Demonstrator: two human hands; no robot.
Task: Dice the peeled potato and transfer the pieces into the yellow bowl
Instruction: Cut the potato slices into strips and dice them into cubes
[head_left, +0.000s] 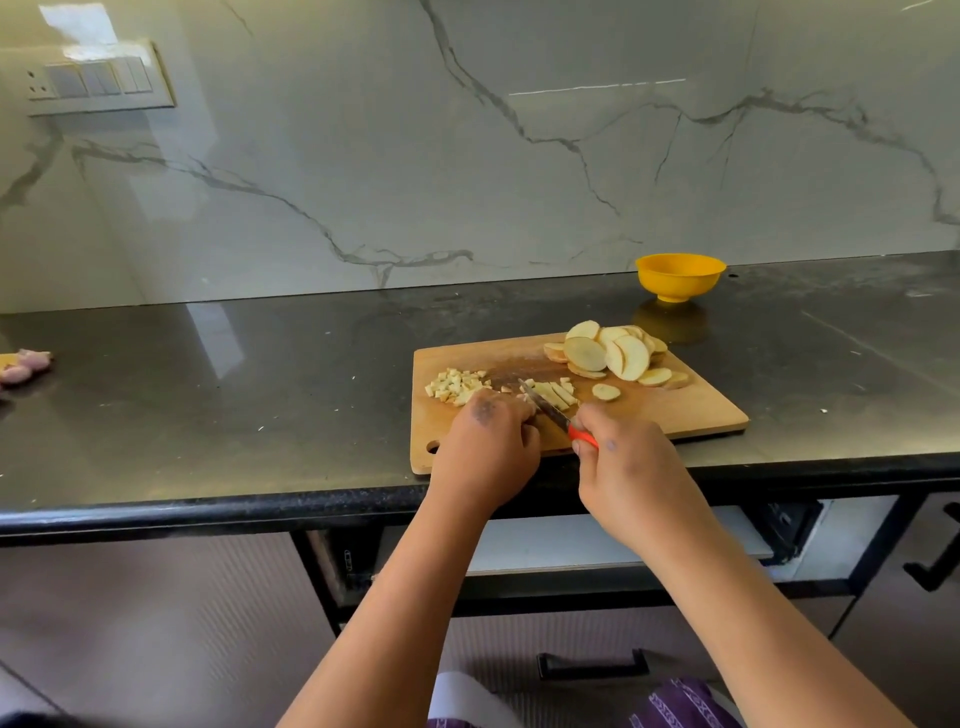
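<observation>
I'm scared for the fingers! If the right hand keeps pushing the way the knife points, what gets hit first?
Probably the potato strips, already at the blade of the knife in the right hand. The left hand lies just beside that line; depth is unclear.

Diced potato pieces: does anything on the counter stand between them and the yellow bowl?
Yes. The pile of potato slices on the cutting board lies between the diced pieces and the yellow bowl; lifting over clears it.

soft daylight, fairly bright and even. a window's glare sits on the glossy marble wall (467, 156) at upper left and streaks the dark countertop (218, 332). shadows are faint. wide-angle bending curves the counter edge; the corners look slightly soft.
</observation>
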